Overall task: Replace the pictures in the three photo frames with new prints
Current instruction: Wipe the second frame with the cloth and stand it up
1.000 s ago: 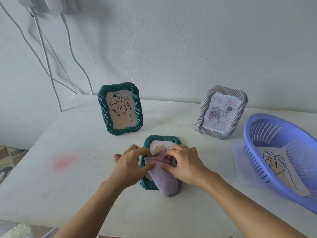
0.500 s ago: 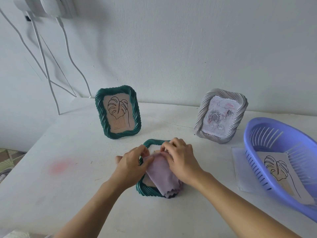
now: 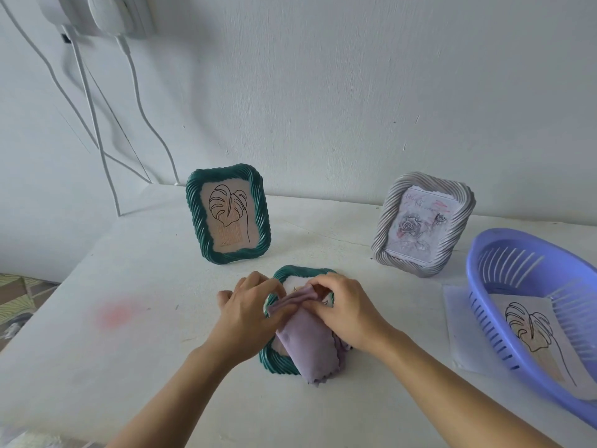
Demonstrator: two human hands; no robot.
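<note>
On the counter, you are steadying the flat green frame with your left hand, its grip curling round the rim, while your right hand is pinching the purple cloth against it; uneven pressure risks skidding the frame.

Person's limbs, head view. The left hand and right hand were bare. The forearms, leaving the view at 7 and 5 o'clock, were bare along their whole visible length, with no sleeve edge in view.
</note>
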